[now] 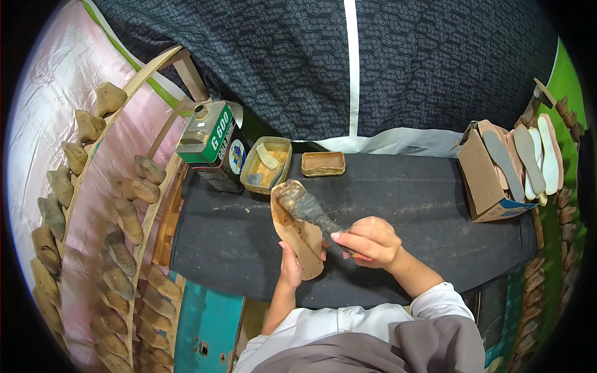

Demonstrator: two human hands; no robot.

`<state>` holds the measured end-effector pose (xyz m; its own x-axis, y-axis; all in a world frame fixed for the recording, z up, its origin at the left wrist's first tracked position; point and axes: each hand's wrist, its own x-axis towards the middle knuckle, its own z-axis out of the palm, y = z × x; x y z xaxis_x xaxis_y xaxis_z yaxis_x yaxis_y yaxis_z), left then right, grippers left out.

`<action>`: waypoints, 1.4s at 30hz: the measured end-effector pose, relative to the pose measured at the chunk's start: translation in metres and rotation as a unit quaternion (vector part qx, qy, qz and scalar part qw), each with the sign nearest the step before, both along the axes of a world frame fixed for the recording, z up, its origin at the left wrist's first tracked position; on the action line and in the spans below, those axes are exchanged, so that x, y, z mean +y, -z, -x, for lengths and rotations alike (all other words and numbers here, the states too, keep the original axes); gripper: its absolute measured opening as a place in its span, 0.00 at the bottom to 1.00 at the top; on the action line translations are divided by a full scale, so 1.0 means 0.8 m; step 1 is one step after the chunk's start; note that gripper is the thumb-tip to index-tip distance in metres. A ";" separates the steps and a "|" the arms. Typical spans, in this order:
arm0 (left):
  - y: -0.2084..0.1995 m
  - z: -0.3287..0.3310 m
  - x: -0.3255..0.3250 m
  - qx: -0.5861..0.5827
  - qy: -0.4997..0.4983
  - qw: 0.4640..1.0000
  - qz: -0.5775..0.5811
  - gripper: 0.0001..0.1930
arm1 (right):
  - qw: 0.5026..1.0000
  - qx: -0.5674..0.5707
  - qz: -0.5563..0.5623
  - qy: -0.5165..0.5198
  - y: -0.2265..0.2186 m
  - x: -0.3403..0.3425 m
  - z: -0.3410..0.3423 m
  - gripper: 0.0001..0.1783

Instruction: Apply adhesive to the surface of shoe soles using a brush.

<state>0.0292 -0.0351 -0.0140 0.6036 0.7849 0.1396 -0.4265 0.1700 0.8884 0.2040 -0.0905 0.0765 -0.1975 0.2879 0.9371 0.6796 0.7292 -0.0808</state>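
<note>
My left hand [290, 266] grips a tan insole [306, 256] by its lower part, thumb on the near side and fingertips showing at its right edge. The insole is held up over the dark table, its wide end away from me. A thick, dark, glue-crusted brush [311, 210] is in my right hand [373, 241], pinched by its narrow end. Its broad, matted head lies on the far end of the insole. A darker wet-looking streak runs down the insole's face beside the brush.
Behind stand a green and black metal can [214, 149], a yellowish tub [267, 163] with scraps and a small brown tray [323, 164]. A cardboard box [482, 180] of insoles sits at the right. Racks of wooden shoe lasts [127, 221] flank the black-covered table [423, 205].
</note>
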 end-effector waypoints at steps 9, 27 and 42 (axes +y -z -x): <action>-0.002 0.004 0.002 -0.003 0.001 1.000 -0.023 0.43 | 0.998 0.037 -0.002 0.049 -0.005 -0.001 -0.005 0.18; -0.007 0.008 0.004 0.004 -0.019 1.000 -0.016 0.45 | 0.999 -0.028 0.028 -0.023 -0.017 0.005 -0.009 0.17; -0.010 0.011 0.010 0.005 -0.037 0.999 -0.010 0.44 | 0.995 -0.045 0.056 -0.067 -0.028 -0.005 -0.016 0.17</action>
